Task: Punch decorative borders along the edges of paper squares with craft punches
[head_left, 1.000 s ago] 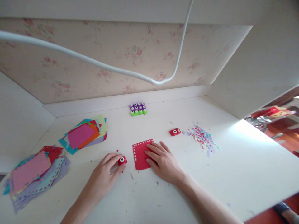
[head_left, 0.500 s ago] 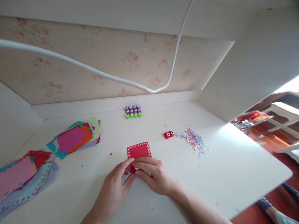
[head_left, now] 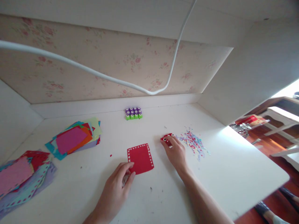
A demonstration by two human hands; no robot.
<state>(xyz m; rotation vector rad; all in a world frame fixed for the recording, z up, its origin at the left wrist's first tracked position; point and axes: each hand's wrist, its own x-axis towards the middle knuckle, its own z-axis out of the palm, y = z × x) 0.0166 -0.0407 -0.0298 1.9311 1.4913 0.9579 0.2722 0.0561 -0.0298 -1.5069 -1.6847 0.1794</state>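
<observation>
A red paper card (head_left: pixel 141 160) lies flat on the white table, with small punched shapes along its top, right and part of its left edge. My left hand (head_left: pixel 118 182) holds the card by its lower left corner between thumb and fingers. To the right, my right hand (head_left: pixel 175 152) has its fingers closed around a small red craft punch (head_left: pixel 164 139). This punch is beside other red punches (head_left: pixel 172 135), which the fingers partly cover. A tiny red paper cutout (head_left: pixel 111 155) lies left of the card.
Several purple and green craft punches (head_left: pixel 133 113) stand in rows at the back. Colored paper cards (head_left: pixel 72 140) are piled at left, with punched-edge cards (head_left: pixel 28 177) nearer me. Confetti (head_left: pixel 193 141) is scattered at right. A white cable (head_left: pixel 105 76) hangs in front of the wall.
My right hand has moved from the card to the right, carrying a red punch to the other red punches. The card is now uncovered, and my left hand stays at its left corner.
</observation>
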